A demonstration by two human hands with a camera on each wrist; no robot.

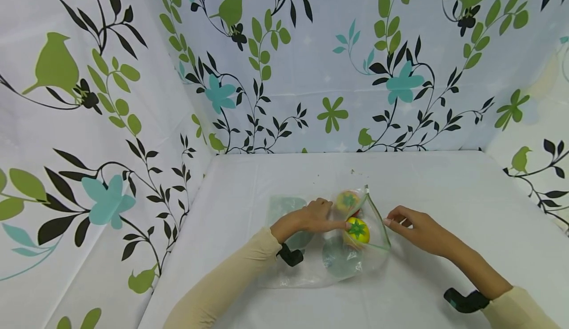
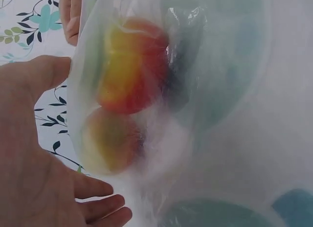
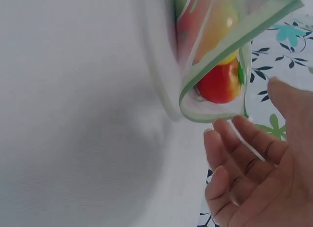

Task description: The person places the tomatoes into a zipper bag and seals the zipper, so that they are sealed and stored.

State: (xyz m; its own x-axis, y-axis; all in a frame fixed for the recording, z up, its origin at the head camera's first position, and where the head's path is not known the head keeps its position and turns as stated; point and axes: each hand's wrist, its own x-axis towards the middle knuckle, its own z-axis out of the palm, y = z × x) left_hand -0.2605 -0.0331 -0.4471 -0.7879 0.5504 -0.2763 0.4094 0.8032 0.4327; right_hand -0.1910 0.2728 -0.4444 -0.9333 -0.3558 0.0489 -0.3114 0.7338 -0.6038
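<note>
A clear plastic bag with a green-edged mouth (image 3: 234, 50) lies on the white table, its mouth held apart toward the right. Inside sit two round red-and-yellow fruits with green star-shaped tops, the nearer fruit (image 1: 359, 230) and the farther fruit (image 1: 347, 201). My left hand (image 1: 313, 216) is at the left of these fruits, its thumb stretched to the bag by the nearer one and its other fingers extended past the farther one. Just right of the mouth hovers my right hand (image 1: 415, 227), fingers loosely bent with nothing in them. Whether its fingertips touch the rim I cannot tell.
Beneath and left of the fruits spreads a flat see-through sheet with pale green round patches (image 1: 342, 257), perhaps part of the bag. Small dark specks mark the table (image 1: 249, 181) behind. Leaf-and-bird patterned cloth (image 1: 284, 72) hangs at the back and sides.
</note>
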